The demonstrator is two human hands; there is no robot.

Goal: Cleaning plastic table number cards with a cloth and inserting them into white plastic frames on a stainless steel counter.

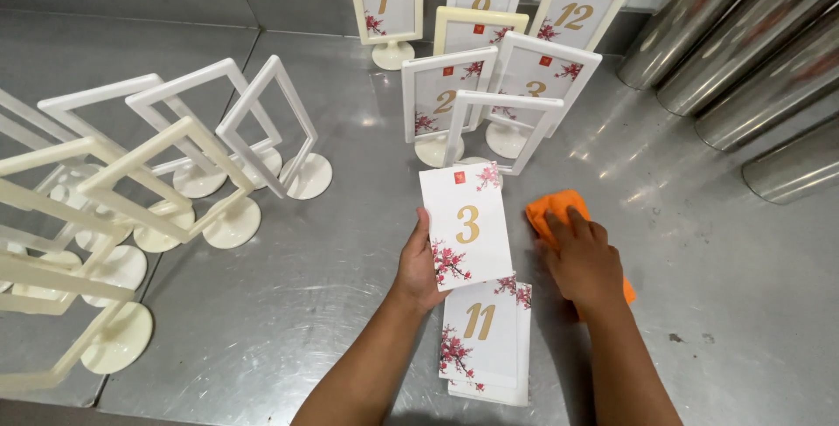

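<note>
Here left hand (418, 270) holds card (464, 225) upright, long axis away.

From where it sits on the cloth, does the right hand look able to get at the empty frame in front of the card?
Probably yes. The right hand rests on the orange cloth, and the empty frame stands just beyond it with bare steel between. The card in the left hand lies off to the side.

empty white frames (262, 124), steel cylinders (752, 50)
</note>
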